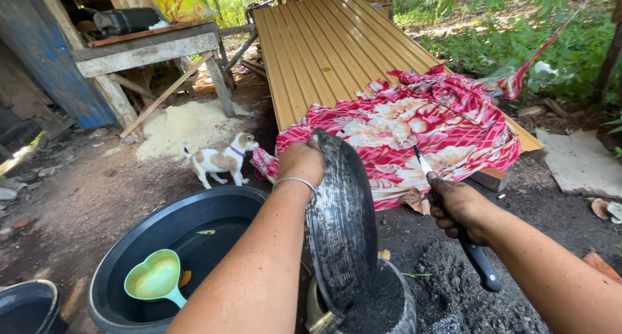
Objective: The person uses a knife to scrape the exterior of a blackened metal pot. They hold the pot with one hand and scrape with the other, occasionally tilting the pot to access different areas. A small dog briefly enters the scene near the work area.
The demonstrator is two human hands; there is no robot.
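Clenched over the far rim of a blackened pan [341,230], the left hand [302,162] grips it with the fingers curled tight, holding the pan on edge so its sooty underside faces right; the near rim rests in a small metal pot [389,308] at the near centre, which seems to take the weight and catch what falls, for dark ash-like grit fills it. Right of the pan, the right hand [459,207] is closed in a fist around the dark handle of a knife [453,224], the blade pointing up and far, its tip just beside the pan but apart from it; held so, the edge appears ready to meet the soot.

More black grit lies heaped on the ground near right. Left of the pan sits a wide black basin [178,256] with water and a green heart-shaped scoop [154,277] floating in it, close at hand. Farther off, a red patterned cloth [414,130] drapes over yellow ribbed roofing sheets [324,42]; a small white and tan dog [221,159] stands far left of the cloth, near a pale heap of sawdust [184,125] under a rough wooden bench [149,49].
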